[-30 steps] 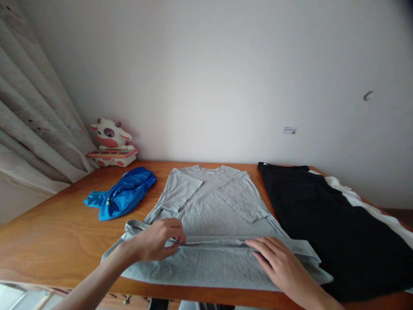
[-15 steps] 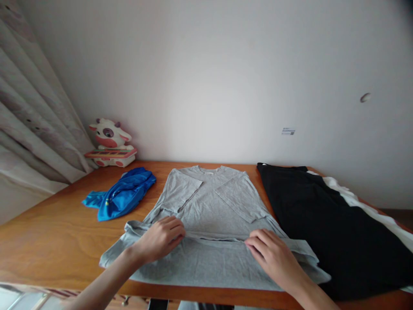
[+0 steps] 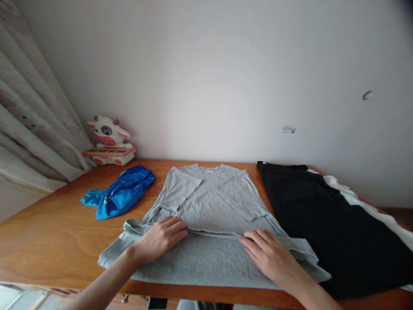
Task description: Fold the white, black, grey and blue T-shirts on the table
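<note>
A grey short-sleeved T-shirt (image 3: 213, 202) lies on the wooden table with its neckline toward the wall and both sleeves laid inward. Its lower part is folded up over the body, so the hem runs crosswise between my hands. My left hand (image 3: 163, 237) is closed on the hem at the left, fingers bent over the cloth. On the right, my right hand (image 3: 264, 249) holds the same edge with curled fingers and thumb. Both sets of fingertips partly hide the cloth under them.
A crumpled blue garment (image 3: 125, 193) lies on the table (image 3: 54, 232) to the left. Behind it sits a cow-shaped toy keyboard (image 3: 109, 142) near the curtain (image 3: 38, 120). Black clothing (image 3: 322, 232) lies to the right, with white cloth (image 3: 364, 204) beside it. A wall stands behind.
The folded hem lies flatter, and the gap beneath its edge has narrowed. My hands have shifted slightly inward along it. The view has tilted a little.
</note>
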